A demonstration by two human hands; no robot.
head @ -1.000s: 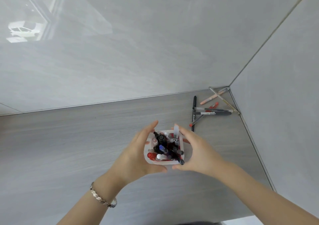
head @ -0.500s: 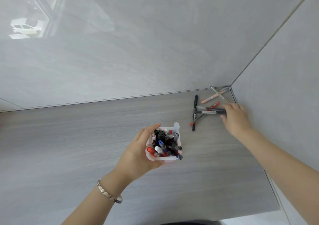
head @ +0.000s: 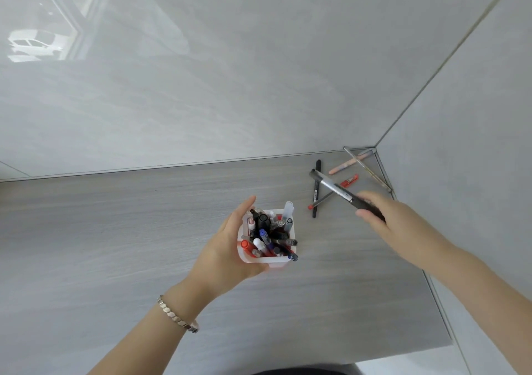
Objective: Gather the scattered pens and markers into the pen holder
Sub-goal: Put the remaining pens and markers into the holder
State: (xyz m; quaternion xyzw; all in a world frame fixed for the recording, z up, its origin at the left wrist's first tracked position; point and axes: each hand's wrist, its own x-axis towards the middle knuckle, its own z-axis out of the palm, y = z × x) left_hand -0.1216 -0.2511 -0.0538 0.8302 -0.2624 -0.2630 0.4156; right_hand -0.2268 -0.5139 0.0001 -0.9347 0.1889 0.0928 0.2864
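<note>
A white square pen holder packed with several pens and markers stands on the grey wood-grain table. My left hand wraps its left side. My right hand holds a silver and black pen lifted above the table, tip pointing up and left. In the far right corner lie loose pens: a black marker, a red-tipped grey pen, a red pen, a pink pen and a thin clear pen.
Grey tiled walls close the table at the back and on the right, meeting in the corner by the loose pens. The table's front edge runs at the lower right. A metal bracelet sits on my left wrist.
My right hand left the holder, reached to the corner pile, and now has lifted a silver and black pen off the table toward the holder. My left hand stays on the holder.
</note>
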